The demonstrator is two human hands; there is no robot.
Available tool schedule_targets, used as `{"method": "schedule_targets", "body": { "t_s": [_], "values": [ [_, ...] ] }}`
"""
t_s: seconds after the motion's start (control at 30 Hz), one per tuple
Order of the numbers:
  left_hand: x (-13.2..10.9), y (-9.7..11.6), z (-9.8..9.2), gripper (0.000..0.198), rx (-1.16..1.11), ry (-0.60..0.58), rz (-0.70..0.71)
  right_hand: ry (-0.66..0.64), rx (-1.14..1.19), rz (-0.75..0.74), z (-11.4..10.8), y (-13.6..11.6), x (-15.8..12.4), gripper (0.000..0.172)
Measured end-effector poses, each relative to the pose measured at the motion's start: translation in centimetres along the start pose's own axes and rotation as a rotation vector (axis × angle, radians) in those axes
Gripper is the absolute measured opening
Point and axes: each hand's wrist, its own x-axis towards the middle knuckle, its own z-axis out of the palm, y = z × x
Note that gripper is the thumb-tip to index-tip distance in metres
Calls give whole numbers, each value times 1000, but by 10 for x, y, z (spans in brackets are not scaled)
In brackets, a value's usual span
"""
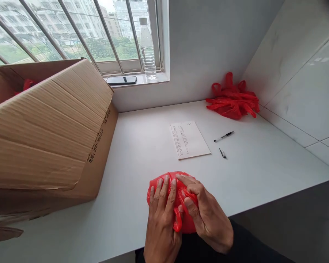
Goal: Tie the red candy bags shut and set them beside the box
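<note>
A bunched red plastic bag (pixel 167 179) lies at the front edge of the white table, with both hands on it. My left hand (pixel 162 223) lies over its left part, fingers stretched out flat on the plastic. A twisted red strand of the bag passes by the left thumb. On the right side, my right hand (pixel 210 215) has its fingers curled, gripping a fold of the bag between thumb and forefinger. Whatever the bag contains, if anything, is hidden.
A large open cardboard box (pixel 44 135) stands at left, some red plastic inside. Beyond my hands lie a printed paper (pixel 190 140), a pen (pixel 224 136) and a pen cap (pixel 222 153). Red bags (pixel 233 98) are heaped at back right. The windowsill holds a bottle (pixel 148 54) and phone (pixel 122 80).
</note>
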Motion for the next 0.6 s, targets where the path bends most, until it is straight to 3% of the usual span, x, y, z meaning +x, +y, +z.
{"method": "schedule_targets", "body": {
  "t_s": [0.17,0.33,0.6],
  "values": [
    [-9,6,25,62,126,-2,-5,90,-194,-133,30,26,-17,39],
    [-7,8,33,63,176,30,9,74,-302,-150,31,38,-15,33],
    [-3,6,42,64,219,-33,-20,34,-348,-80,36,44,-14,27]
  ]
}}
